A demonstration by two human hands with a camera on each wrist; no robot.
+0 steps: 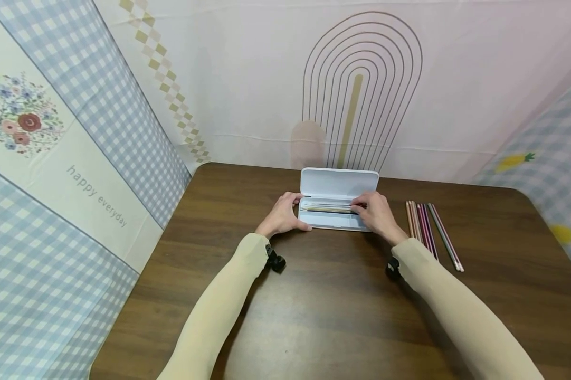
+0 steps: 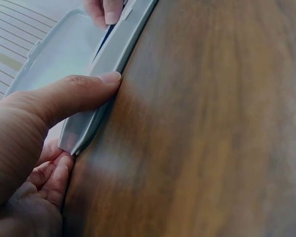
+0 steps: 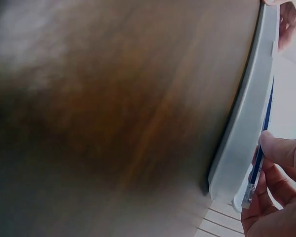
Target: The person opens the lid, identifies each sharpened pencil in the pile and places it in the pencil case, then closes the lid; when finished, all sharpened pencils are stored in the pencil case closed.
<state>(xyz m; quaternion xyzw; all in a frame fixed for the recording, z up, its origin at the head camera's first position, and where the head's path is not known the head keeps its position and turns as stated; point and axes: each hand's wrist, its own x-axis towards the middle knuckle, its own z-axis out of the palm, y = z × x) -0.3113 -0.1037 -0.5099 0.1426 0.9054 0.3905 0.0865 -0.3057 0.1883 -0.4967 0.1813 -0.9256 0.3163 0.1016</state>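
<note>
A white pencil case (image 1: pixel 339 182) lies with its lid raised near the back of the table, and several pencils (image 1: pixel 324 209) are inside it. My left hand (image 1: pixel 285 214) grips the case's left end. In the left wrist view its thumb (image 2: pixel 91 95) presses the front edge while the other fingers curl at the end. Between thumb and fingers my right hand (image 1: pixel 377 212) pinches a dark blue pencil (image 3: pixel 257 165) over the right part of the case. The pencil's pale end sticks out below the fingers in the right wrist view.
To the right of the case, several coloured pencils (image 1: pixel 425 227) lie side by side on the brown wooden table (image 1: pixel 333 306), close to the right forearm. Patterned cloth (image 1: pixel 247 84) hangs behind the table's back edge, with checked cloth (image 1: pixel 138 121) on the left.
</note>
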